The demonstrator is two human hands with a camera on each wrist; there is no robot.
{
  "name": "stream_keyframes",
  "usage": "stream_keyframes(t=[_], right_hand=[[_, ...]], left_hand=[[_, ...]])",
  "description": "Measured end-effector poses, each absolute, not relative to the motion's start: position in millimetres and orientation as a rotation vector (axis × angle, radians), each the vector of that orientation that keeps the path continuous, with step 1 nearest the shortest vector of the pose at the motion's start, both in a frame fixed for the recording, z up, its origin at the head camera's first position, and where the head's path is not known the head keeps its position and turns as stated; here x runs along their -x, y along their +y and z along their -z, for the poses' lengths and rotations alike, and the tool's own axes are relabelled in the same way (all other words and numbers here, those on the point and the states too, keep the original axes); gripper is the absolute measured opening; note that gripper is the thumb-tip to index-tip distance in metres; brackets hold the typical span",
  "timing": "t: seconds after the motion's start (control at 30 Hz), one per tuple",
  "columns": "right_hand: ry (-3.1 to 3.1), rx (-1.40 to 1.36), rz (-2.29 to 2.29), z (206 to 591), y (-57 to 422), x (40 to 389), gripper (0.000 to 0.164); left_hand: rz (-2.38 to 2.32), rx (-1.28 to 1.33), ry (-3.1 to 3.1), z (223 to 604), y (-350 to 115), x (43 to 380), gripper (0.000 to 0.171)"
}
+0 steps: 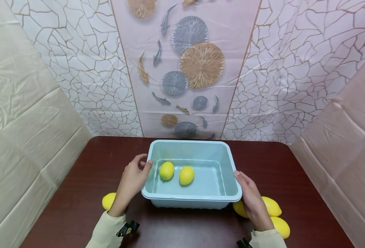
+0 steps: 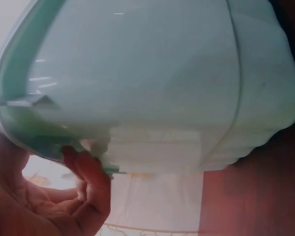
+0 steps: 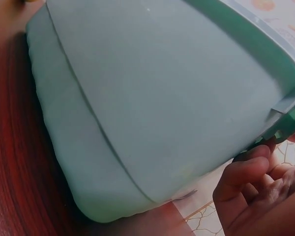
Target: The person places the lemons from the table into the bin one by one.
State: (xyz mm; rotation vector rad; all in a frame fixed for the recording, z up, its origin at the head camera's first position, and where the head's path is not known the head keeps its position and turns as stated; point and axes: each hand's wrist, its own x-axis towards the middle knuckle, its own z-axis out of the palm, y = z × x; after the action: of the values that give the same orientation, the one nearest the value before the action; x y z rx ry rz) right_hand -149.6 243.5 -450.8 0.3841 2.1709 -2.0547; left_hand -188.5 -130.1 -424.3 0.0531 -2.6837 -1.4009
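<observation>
A light blue plastic basin (image 1: pixel 194 198) sits mid-table with two yellow lemons (image 1: pixel 167 171) on its floor, in the left half. My left hand (image 1: pixel 132 179) holds its left side, thumb over the rim; in the left wrist view the curled fingers (image 2: pixel 91 179) hook under the rim. At the opposite side my right hand (image 1: pixel 253 196) grips the rim, thumb on top. The right wrist view shows those fingers (image 3: pixel 246 172) bent beneath the edge, close to the basin's outer wall (image 3: pixel 152 98).
One lemon (image 1: pixel 108 201) lies on the dark red-brown table (image 1: pixel 86 179) beside the left wrist. Three more lemons (image 1: pixel 280 227) are grouped around the right wrist, one partly behind the hand. Patterned cloth (image 1: pixel 182 103) hangs behind the table, and beige cloth (image 1: pixel 30 144) flanks both sides.
</observation>
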Motion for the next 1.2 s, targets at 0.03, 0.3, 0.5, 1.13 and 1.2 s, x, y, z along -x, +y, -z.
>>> stream_keyframes(t=[0.03,0.3,0.5,1.13,1.2], right_hand=[[2.169,-0.380,2.055,451,243,150,0.061],[2.232,-0.348,1.973,443,246,147,0.059],[2.402,-0.268,1.776,432,251,147,0.050],[3.048,0.261,1.122,418,286,135,0.030],[3.088,0.307,1.064,422,290,133,0.030]], left_hand=[[1.407,-0.055,-2.687,425,-131,189,0.051],[1.527,-0.054,-2.689,431,-132,191,0.043],[1.635,-0.073,-2.672,436,-134,192,0.036],[1.761,-0.072,-2.616,439,-136,196,0.034],[1.770,-0.080,-2.614,439,-136,196,0.035]])
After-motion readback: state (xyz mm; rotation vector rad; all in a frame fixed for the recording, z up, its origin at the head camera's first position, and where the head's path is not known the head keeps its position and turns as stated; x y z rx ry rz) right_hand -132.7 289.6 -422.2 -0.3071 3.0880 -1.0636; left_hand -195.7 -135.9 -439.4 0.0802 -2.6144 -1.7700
